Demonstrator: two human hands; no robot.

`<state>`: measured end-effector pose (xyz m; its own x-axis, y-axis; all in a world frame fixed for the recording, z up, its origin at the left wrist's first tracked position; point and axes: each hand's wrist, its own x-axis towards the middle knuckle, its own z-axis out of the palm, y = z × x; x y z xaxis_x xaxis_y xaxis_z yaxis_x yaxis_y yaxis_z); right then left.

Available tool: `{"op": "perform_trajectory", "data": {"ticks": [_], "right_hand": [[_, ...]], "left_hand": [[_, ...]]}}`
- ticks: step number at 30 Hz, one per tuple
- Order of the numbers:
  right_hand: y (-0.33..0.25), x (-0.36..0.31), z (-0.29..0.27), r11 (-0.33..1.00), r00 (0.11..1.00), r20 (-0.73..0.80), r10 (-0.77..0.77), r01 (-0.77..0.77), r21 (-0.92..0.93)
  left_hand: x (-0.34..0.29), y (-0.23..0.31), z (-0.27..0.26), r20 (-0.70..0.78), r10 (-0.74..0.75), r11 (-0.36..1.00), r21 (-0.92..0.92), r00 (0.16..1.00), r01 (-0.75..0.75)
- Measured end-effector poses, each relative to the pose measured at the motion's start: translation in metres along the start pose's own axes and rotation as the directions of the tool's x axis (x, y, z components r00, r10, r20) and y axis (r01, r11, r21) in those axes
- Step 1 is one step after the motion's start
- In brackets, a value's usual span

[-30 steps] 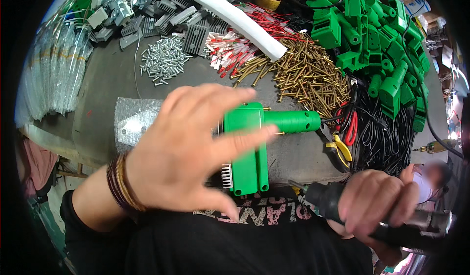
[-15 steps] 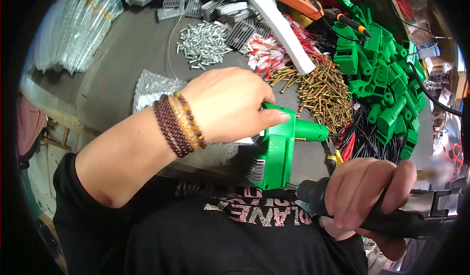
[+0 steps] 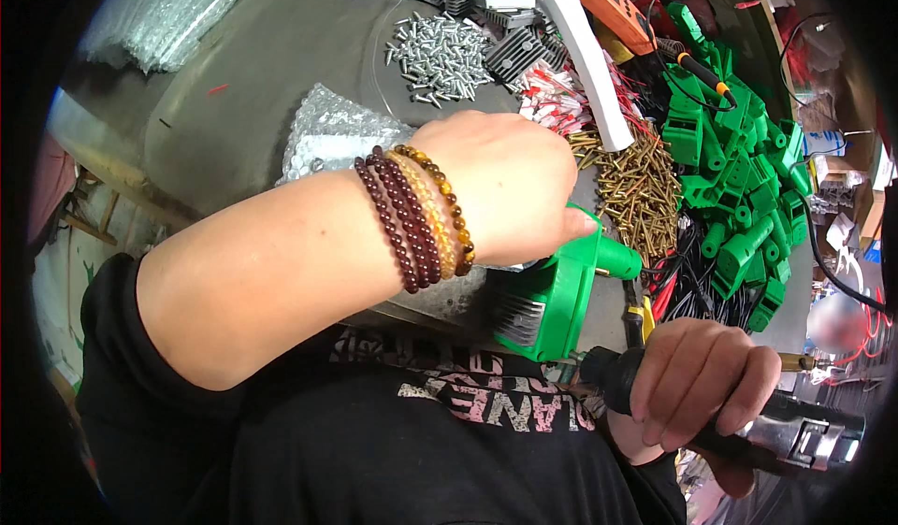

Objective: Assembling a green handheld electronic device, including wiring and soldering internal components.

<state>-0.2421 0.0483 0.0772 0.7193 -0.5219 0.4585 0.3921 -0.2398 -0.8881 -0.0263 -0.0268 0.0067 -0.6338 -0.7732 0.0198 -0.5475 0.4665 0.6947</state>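
My left hand (image 3: 505, 184), with beaded bracelets on its wrist, is closed on a green plastic housing (image 3: 568, 315). Its thumb lies over the top edge, and the other fingers are hidden behind the hand. Grey metal fins show at the housing's lower left, and a green handle sticks out to its right. My right hand (image 3: 702, 380) wraps round a black electric screwdriver (image 3: 613, 375). The tool's front end points left at the housing's lower right corner. Whether its tip touches the housing I cannot tell.
Loose brass screws (image 3: 641, 188), silver screws (image 3: 438, 57) and finned metal blocks (image 3: 516, 53) lie beyond my hands. Green housings (image 3: 739, 170) are heaped at right, near black cables (image 3: 702, 282). An orange meter (image 3: 613, 6), a white curved strip (image 3: 589, 57) and bubble wrap (image 3: 327, 132) are on the table.
The whole view has shifted, so the table's things sit farther right. My left hand and the housing have moved right, and the housing leans more. Both hands keep their hold.
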Motion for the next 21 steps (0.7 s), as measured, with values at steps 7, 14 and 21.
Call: {"op": "perform_trajectory", "data": {"ticks": [7,14,21], "right_hand": [[-0.035,0.012,0.000,0.964,0.970,0.037,-0.240,0.233,0.129],[-0.004,0.037,0.013,1.000,0.989,0.149,0.015,-0.013,-0.018],[0.011,0.031,0.006,0.995,0.980,0.200,0.010,-0.030,0.096]], "left_hand": [[-0.002,-0.004,0.003,-0.095,0.020,0.999,-0.025,0.995,-0.022],[-0.006,-0.001,0.002,-0.091,0.016,0.998,-0.064,0.996,-0.022],[-0.013,-0.001,-0.001,-0.081,-0.022,0.996,-0.084,0.996,0.015]]}}
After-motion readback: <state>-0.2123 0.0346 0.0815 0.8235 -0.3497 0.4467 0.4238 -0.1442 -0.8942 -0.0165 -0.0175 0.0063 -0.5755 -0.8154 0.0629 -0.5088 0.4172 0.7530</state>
